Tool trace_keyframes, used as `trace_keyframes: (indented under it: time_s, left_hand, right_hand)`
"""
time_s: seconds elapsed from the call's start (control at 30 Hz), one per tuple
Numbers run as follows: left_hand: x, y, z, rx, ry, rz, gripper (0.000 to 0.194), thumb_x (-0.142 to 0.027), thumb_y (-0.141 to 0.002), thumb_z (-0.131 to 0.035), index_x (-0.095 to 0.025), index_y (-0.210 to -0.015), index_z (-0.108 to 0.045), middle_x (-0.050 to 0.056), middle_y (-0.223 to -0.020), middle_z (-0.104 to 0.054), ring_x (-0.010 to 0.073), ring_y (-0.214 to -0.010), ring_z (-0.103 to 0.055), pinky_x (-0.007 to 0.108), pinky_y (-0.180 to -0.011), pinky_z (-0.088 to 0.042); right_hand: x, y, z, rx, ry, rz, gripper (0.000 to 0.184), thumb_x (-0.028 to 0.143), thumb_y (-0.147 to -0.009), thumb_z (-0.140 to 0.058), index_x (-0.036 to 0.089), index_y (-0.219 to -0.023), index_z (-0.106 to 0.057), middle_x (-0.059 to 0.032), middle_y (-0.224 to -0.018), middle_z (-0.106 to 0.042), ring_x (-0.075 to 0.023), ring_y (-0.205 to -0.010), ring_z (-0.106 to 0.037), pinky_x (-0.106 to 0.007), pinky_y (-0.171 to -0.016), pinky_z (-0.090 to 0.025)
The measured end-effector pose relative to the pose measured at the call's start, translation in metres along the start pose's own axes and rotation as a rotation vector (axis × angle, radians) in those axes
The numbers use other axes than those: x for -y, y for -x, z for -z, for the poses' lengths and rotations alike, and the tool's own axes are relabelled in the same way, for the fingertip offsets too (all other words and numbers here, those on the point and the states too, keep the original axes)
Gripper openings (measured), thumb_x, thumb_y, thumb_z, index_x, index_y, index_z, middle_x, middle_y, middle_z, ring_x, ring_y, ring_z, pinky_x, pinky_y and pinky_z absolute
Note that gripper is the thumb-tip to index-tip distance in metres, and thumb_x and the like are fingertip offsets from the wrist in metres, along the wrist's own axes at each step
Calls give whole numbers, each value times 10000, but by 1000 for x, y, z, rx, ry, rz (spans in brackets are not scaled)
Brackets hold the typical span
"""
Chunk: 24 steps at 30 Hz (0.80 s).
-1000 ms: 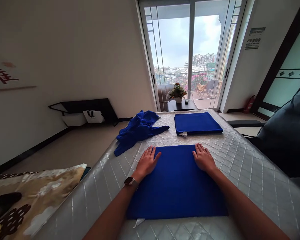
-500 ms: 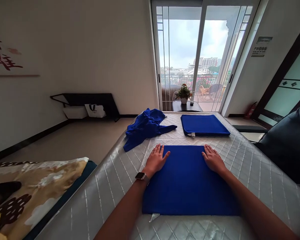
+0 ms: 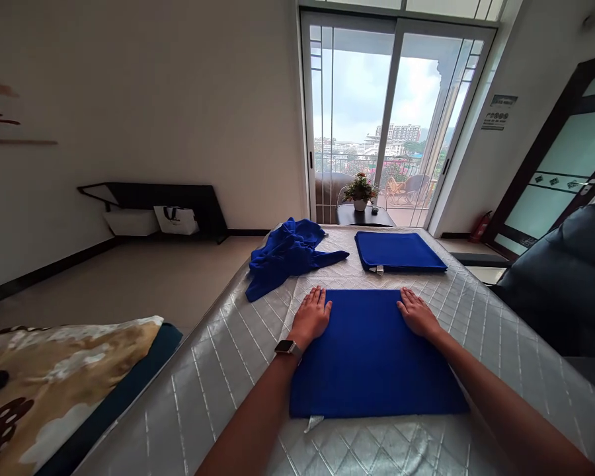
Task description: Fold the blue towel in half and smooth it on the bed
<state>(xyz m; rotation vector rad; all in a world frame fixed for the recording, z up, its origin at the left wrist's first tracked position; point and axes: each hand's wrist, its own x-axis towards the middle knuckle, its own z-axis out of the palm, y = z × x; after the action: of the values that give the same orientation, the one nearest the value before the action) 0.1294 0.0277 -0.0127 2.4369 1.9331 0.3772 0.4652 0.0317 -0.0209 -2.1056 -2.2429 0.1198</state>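
Note:
A blue cloth [image 3: 371, 360], folded into a flat rectangle, lies on the grey quilted mattress [image 3: 218, 390] in front of me. My left hand [image 3: 312, 313] rests flat on its far left corner, fingers stretched out; a watch is on that wrist. On the far right corner lies my right hand [image 3: 418, 312], likewise flat with the fingers extended. A white tag [image 3: 314, 422] sticks out from the near left edge. Beyond the hands, a crumpled blue cloth [image 3: 290, 254] sits at the left and a neatly folded blue stack [image 3: 400, 251] at the right.
A patterned blanket [image 3: 79, 377] is at the lower left. A black leather seat [image 3: 565, 284] stands beside the mattress on the right. Past the far end are a small table [image 3: 364, 215] with a potted plant [image 3: 360, 192] and a sliding glass door [image 3: 357, 99].
The camera view has tilted up and turned slightly. Both hands remain flat on the folded cloth's far corners, and the cloths stay where they were.

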Motion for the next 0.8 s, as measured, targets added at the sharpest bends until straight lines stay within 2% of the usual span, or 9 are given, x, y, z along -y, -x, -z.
trace_keyframes:
  time_s: [0.07, 0.23, 0.47, 0.63, 0.8]
  left_hand:
    - [1, -1, -3, -18, -19, -10, 600, -345, -1059, -259, -13, -1544, -377, 200, -1642, -317, 292, -1542, -263, 456, -1257, -243]
    - [1, -2, -6, -65, -32, -13, 587, -328, -1051, -277, -10, -1527, -408, 208, -1618, -363, 296, -1528, -296, 457, -1246, -270]
    - [1, -1, -6, -76, -30, -16, 579, -311, -1043, -298, -7, -1519, -421, 225, -1608, -372, 304, -1519, -320, 473, -1240, -287]
    - [1, -2, -7, -87, -31, -18, 579, -320, -1041, -309, -12, -1518, -425, 223, -1608, -375, 299, -1521, -315, 470, -1240, -286]
    - [3, -3, -8, -85, -5, -25, 573, -328, -1036, -317, -50, -1524, -433, 203, -1615, -375, 299, -1527, -300, 480, -1242, -283]
  right_hand:
    - [1, 1, 2, 8, 3, -3, 664, 400, -1054, -170, 69, -1629, -191, -90, -1702, -155, -191, -1572, -107, -386, -1264, -116]
    - [6, 3, 9, 28, 20, -16, 668, 403, -1053, -160, 59, -1625, -194, -80, -1704, -148, -190, -1572, -107, -378, -1264, -119]
    - [16, 17, 21, -33, 75, -53, 664, 402, -1049, -181, 63, -1618, -232, -88, -1692, -194, -204, -1571, -120, -418, -1270, -82]
    - [19, 35, 13, -52, 13, 3, 669, 421, -1056, -152, 75, -1625, -213, -69, -1696, -175, -190, -1571, -113, -398, -1268, -114]
    - [16, 41, 4, -2, -7, -10, 692, 464, -1057, -162, 72, -1625, -208, -78, -1695, -168, -197, -1570, -123, -403, -1268, -120]
